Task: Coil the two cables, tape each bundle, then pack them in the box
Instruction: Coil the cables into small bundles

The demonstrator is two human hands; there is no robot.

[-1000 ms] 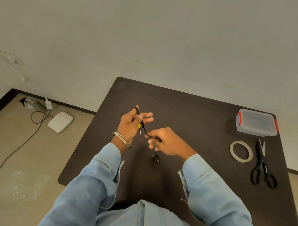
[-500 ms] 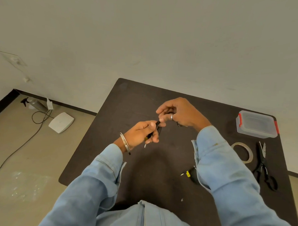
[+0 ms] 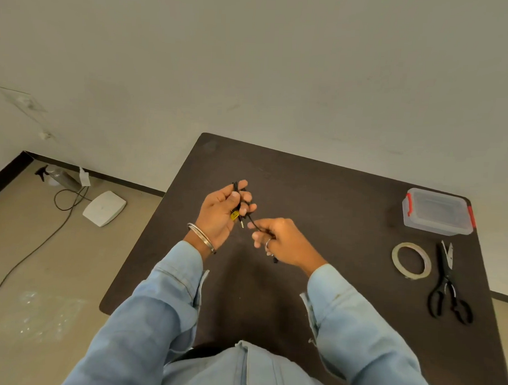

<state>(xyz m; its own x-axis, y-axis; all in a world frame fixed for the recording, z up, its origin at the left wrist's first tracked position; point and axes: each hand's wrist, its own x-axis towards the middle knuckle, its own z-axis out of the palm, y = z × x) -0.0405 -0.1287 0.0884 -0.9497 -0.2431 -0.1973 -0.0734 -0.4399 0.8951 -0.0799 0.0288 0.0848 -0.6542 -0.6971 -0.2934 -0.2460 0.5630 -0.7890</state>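
Note:
My left hand (image 3: pixel 221 212) grips a small coil of thin black cable (image 3: pixel 240 205) with a yellow tag and a metal plug hanging below the fingers. From the coil a short black strand runs to my right hand (image 3: pixel 277 241), which pinches it just right of the left hand, above the dark table (image 3: pixel 319 195). The cable's far end pokes out under my right hand. A clear plastic box (image 3: pixel 436 212) with red clips and its lid on sits at the table's far right. A tape roll (image 3: pixel 411 260) lies nearer. No second cable shows.
Black scissors (image 3: pixel 448 288) lie right of the tape roll near the table's right edge. On the floor to the left are a white flat device (image 3: pixel 104 208), a spray bottle (image 3: pixel 58 176) and a dark cord. A wall stands behind the table.
My right hand has swung from above and beyond the left hand back down to its right, bringing the cable strand round. My left hand rose slightly with the coil.

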